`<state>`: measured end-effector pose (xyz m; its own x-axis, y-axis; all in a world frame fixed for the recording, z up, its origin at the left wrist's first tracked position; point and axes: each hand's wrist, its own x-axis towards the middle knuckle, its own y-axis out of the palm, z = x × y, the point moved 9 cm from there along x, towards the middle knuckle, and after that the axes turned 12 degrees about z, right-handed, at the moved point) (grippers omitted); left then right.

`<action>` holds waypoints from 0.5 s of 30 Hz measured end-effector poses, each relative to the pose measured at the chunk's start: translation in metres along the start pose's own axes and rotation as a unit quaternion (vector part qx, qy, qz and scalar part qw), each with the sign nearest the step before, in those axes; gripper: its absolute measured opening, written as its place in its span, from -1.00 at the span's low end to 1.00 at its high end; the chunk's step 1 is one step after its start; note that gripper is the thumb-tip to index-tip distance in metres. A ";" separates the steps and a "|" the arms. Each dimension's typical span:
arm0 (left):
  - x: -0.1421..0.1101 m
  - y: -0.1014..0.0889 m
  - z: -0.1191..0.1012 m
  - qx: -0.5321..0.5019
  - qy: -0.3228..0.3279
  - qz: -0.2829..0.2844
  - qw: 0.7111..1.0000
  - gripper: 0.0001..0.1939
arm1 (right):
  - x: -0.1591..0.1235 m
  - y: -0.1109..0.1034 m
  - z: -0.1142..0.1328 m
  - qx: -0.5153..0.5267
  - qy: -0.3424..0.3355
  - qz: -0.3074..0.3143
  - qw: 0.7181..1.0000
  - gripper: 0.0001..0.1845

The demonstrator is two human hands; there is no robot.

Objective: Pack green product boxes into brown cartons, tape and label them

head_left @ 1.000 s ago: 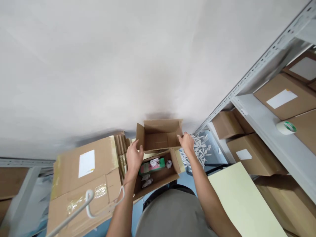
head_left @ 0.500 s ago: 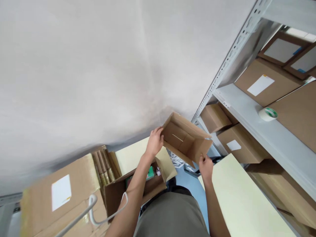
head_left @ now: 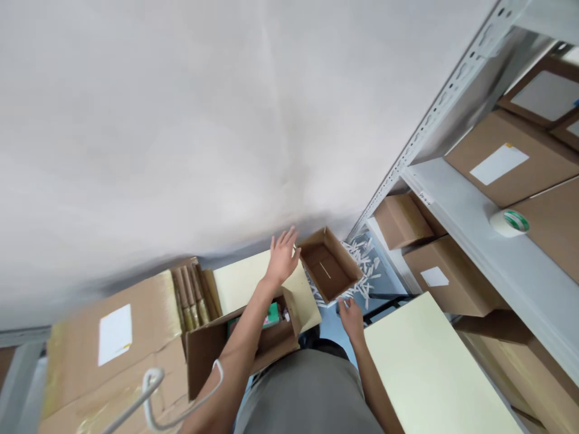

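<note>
An open cardboard box [head_left: 346, 256] is tilted in the corner by the wall, its inside facing me. My left hand [head_left: 283, 258] is open at the box's left edge, fingers spread and nothing held. Just off the near right corner of the box is my right hand [head_left: 351, 316], its fingers apart and holding nothing that I can see. White paper strips [head_left: 363, 262] lie on the blue floor around the box. Beneath my left forearm stands another open carton [head_left: 205, 355], with a green packet [head_left: 272, 314] inside.
Flattened cartons [head_left: 192, 295] stand beside a large labelled box [head_left: 149, 313] on the left. A pale tabletop [head_left: 438, 367] lies at right. Metal shelving [head_left: 461, 187] holds several boxes and a tape roll [head_left: 510, 222]. A white cable [head_left: 149, 392] crosses the lower left.
The box has left both hands and dropped lower, towards the paper strips. My left hand has opened, and my right hand has moved down and left. The view has shifted slightly.
</note>
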<state>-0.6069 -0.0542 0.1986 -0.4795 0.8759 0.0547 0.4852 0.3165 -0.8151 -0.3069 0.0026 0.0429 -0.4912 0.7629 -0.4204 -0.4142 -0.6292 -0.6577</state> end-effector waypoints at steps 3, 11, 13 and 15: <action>-0.071 -0.024 0.044 0.014 -0.088 -0.047 0.995 -0.59 | -0.009 0.018 0.016 0.071 -0.018 0.064 0.995 -0.26; -0.298 -0.041 0.133 0.045 -0.351 -0.177 0.919 -0.20 | -0.054 0.063 0.118 -0.089 -0.124 0.194 0.969 -0.33; -0.327 -0.028 0.148 0.023 -0.422 -0.155 0.893 -0.13 | -0.061 0.077 0.135 -0.180 -0.104 0.207 0.956 -0.39; -0.344 -0.015 0.160 -0.005 -0.488 -0.102 0.867 -0.15 | -0.067 0.088 0.146 -0.245 -0.079 0.212 0.943 -0.54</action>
<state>-0.5667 -0.4189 0.0998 -0.9437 0.0777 -0.3216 0.3223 0.4364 -0.8401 -0.4222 -0.1253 0.1047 -0.6572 0.4030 -0.6369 0.2291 -0.6983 -0.6782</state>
